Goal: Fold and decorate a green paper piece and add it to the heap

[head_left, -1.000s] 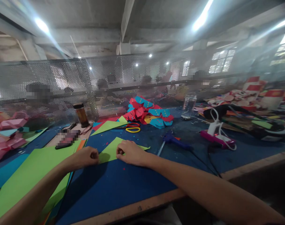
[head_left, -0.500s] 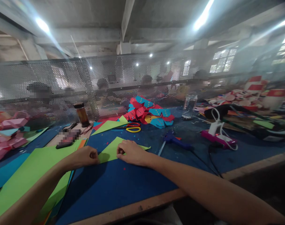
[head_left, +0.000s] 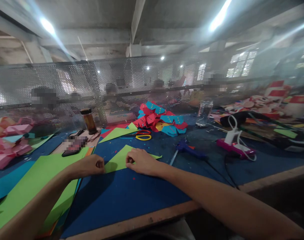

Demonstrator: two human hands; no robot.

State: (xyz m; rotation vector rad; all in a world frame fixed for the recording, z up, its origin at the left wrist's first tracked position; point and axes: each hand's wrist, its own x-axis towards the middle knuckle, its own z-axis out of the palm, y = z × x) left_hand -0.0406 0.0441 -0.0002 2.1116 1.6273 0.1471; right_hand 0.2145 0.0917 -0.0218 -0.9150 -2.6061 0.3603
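Note:
A light green sheet of paper (head_left: pixel 118 160), folded to a triangle, lies on the blue tabletop in front of me. My left hand (head_left: pixel 93 164) is closed, with its curled fingers at the paper's left corner. On the paper's near folded edge, right of the middle, rests my right hand (head_left: pixel 141 162), fingers bent and pressed down on it. The paper's right tip sticks out past that hand. Beyond it lie scissors (head_left: pixel 143 137) with red and yellow handles and another folded green paper (head_left: pixel 119 133).
To the right are a blue glue gun (head_left: pixel 190 150), a purple power strip (head_left: pixel 235 148) and a clear bottle (head_left: pixel 203 114). Red and blue paper shapes (head_left: pixel 162 120) are heaped behind. Large green sheets (head_left: pixel 41 181), a phone (head_left: pixel 75 146) and a brown-filled jar (head_left: pixel 88 121) sit left.
The camera view has shifted slightly, so things appear a little farther right. Both hands stay at the same spots on the green paper.

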